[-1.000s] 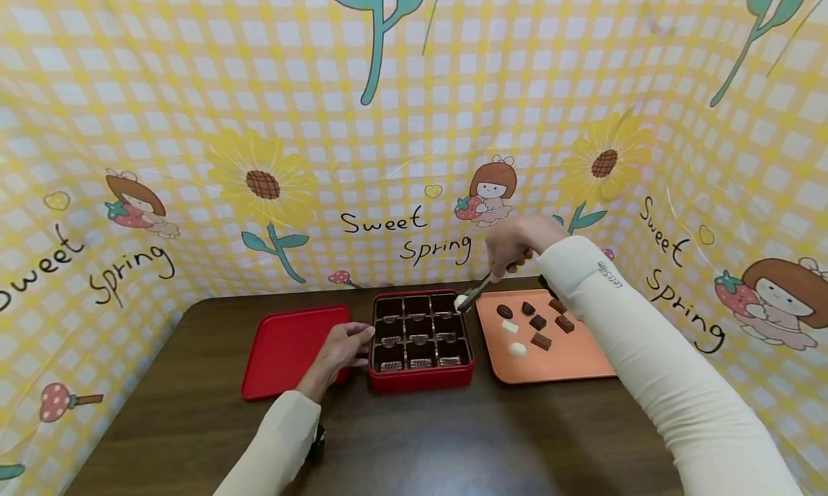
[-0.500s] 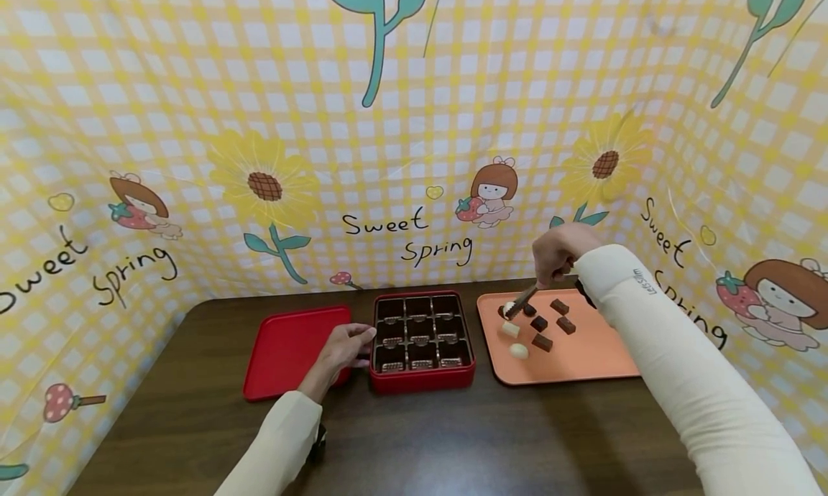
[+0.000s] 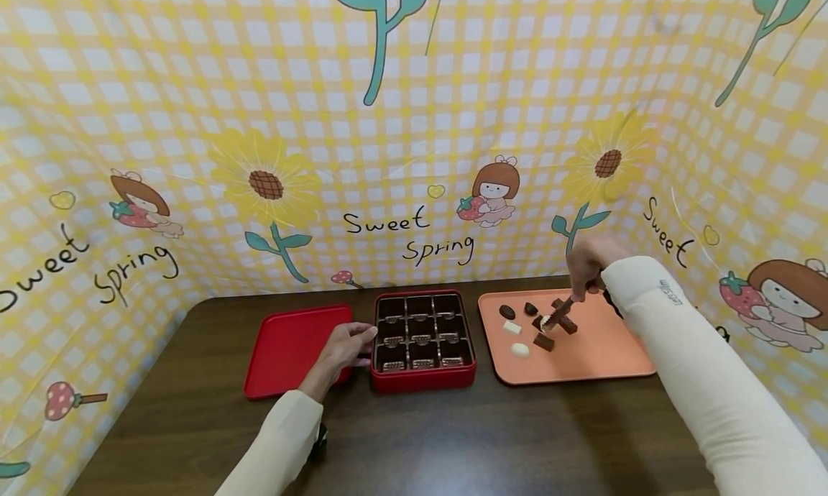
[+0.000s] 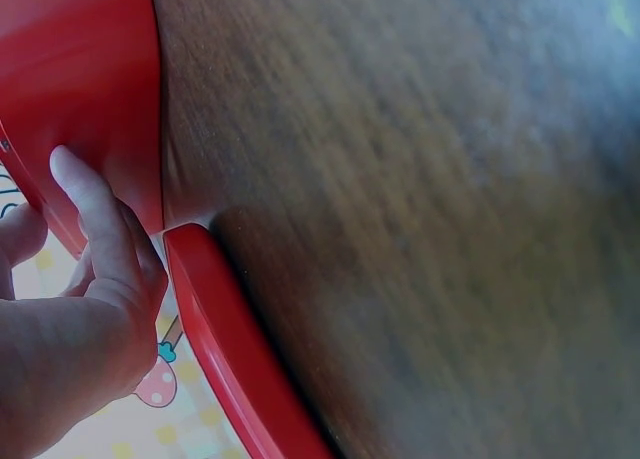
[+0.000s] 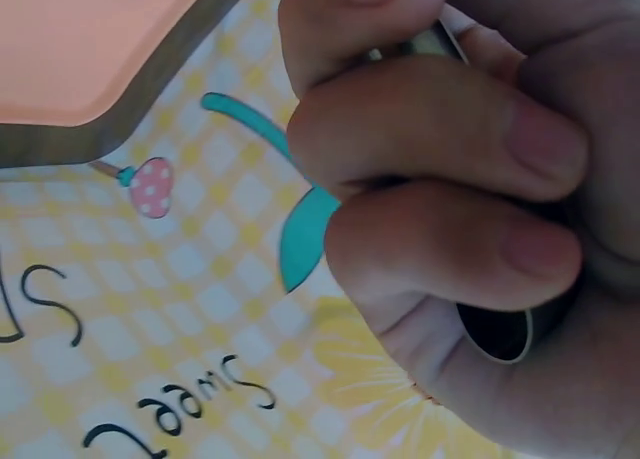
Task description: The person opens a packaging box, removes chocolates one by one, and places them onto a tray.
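My right hand (image 3: pixel 590 262) grips metal tongs (image 3: pixel 561 310) that point down and left over the peach tray (image 3: pixel 601 356). Their pale tips are at the dark chocolates in the tray's middle; whether they pinch one cannot be told. Curled fingers wrap the tongs' handle (image 5: pixel 505 334) in the right wrist view. Around the tips lie a brown chocolate (image 3: pixel 544 342), a white square chocolate (image 3: pixel 511 327) and a white oval one (image 3: pixel 520 350). My left hand (image 3: pixel 344 346) rests its fairly straight fingers against the left wall of the red box (image 3: pixel 423 381), whose dark divided insert (image 3: pixel 420 331) shows bare compartments.
A red lid (image 3: pixel 294 348) lies flat left of the box, partly behind my left hand. All stands on a dark wooden table (image 3: pixel 414 438). A checked, printed cloth (image 3: pixel 323 144) rises behind and at both sides.
My right hand with the tongs has moved right, from beside the box's far right corner, over the left of the tray, to its middle chocolates. The left hand stays at the box.
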A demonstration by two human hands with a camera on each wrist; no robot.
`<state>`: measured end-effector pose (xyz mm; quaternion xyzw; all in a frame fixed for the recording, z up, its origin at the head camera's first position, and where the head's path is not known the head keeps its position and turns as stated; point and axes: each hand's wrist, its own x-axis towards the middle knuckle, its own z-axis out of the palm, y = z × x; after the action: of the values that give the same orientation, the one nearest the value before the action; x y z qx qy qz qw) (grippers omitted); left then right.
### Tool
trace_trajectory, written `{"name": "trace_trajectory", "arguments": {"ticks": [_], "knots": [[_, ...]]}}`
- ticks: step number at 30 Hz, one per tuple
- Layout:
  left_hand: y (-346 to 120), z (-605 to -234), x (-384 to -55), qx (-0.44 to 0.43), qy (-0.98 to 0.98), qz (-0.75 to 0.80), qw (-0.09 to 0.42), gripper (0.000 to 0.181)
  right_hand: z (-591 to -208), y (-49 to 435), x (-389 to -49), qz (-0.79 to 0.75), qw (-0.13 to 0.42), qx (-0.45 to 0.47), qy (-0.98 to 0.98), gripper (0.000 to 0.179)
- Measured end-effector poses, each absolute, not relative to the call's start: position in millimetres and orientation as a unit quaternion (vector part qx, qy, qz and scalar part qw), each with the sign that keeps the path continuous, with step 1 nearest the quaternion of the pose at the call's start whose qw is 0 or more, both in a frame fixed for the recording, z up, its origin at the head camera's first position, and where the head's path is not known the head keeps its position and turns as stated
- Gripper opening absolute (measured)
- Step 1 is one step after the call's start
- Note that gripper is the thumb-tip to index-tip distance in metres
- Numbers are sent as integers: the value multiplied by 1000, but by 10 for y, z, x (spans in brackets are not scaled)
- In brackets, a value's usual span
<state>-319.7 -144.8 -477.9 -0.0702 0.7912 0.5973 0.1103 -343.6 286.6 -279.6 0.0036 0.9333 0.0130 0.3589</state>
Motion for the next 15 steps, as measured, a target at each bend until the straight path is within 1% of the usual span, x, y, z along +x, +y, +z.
{"name": "trace_trajectory", "arguments": {"ticks": [2,3,8,10,15], "knots": [[-1447,-4778,-3197,-71,792,597,109,33,-2818,2919,-3413,-1,360,20,933,21],[-1447,-4779,-3198,-72,792,597,109,33,-2835,2947,-3405,0,361,11,932,22],[-1446,-4780,-3198,-71,790,599,109,33,-2922,3083,-3376,-25,379,42,924,32],[-1447,-4784,-3199,-71,789,601,109,33,-2957,3127,-3373,-32,378,63,923,31],[-1449,-4790,-3200,-70,792,597,108,33,-3018,3181,-3366,-24,364,70,929,29]]}}
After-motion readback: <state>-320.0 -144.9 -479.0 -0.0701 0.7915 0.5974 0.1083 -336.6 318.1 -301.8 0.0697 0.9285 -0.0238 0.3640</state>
